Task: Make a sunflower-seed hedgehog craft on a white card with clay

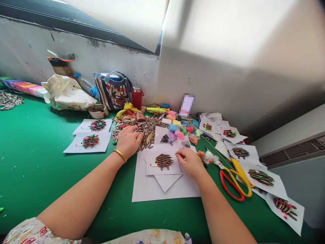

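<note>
My left hand (129,140), with a gold bangle at the wrist, rests on a heap of striped sunflower seeds (148,125). Its fingers are somewhat apart and partly hidden, and nothing shows in them. At the right edge of a white card (152,169), my right hand (190,161) is closed in a pinch; what it holds, if anything, is too small to make out. On that card is a hedgehog picture (164,161) with seed spines and an orange clay body. Larger white paper (142,191) lies beneath. Bags of coloured clay (179,135) sit just beyond.
Scissors (235,184) and a yellow comb-like tool (241,171) lie right, beside several hedgehog cards (266,178). Two more cards (87,142) are left. A striped bag (111,89), white bag (68,93), red flask (137,98) and blurred phone-like object (187,105) stand along the wall.
</note>
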`<state>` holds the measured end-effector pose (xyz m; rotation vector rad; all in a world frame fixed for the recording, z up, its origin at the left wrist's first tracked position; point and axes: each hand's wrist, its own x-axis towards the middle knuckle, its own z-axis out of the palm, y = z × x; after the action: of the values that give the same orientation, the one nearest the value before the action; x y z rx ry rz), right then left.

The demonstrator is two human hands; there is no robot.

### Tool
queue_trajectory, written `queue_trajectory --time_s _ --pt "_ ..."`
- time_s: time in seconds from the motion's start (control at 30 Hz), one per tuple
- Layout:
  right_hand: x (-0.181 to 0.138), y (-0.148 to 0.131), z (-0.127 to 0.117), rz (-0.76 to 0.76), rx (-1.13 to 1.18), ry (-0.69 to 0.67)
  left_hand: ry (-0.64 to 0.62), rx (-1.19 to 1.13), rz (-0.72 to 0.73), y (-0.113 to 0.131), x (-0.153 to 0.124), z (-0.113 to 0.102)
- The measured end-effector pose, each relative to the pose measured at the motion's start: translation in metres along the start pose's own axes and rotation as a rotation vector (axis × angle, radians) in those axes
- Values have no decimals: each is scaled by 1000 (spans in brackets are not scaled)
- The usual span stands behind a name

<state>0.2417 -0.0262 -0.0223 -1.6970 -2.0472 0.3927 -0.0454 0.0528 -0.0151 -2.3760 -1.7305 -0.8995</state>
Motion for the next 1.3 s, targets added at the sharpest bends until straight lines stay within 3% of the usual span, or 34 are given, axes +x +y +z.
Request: queue_trajectory --time_s 0.17,0.37,0.5,0.93,1.3 --pt "1 8 -7 52 -34 40 0 15 96 13 -7 -1" --pt "3 22 -18 196 -119 0 -240 -194 320 32 -22 7" --pt "2 25 -13 248 -167 -73 -362 -135 331 42 -32 10" --pt "-1 22 -6 213 -104 -124 -432 -66 364 46 -39 8" --pt "-24 17 -1 80 -90 -48 -454 -122 392 42 -37 7"
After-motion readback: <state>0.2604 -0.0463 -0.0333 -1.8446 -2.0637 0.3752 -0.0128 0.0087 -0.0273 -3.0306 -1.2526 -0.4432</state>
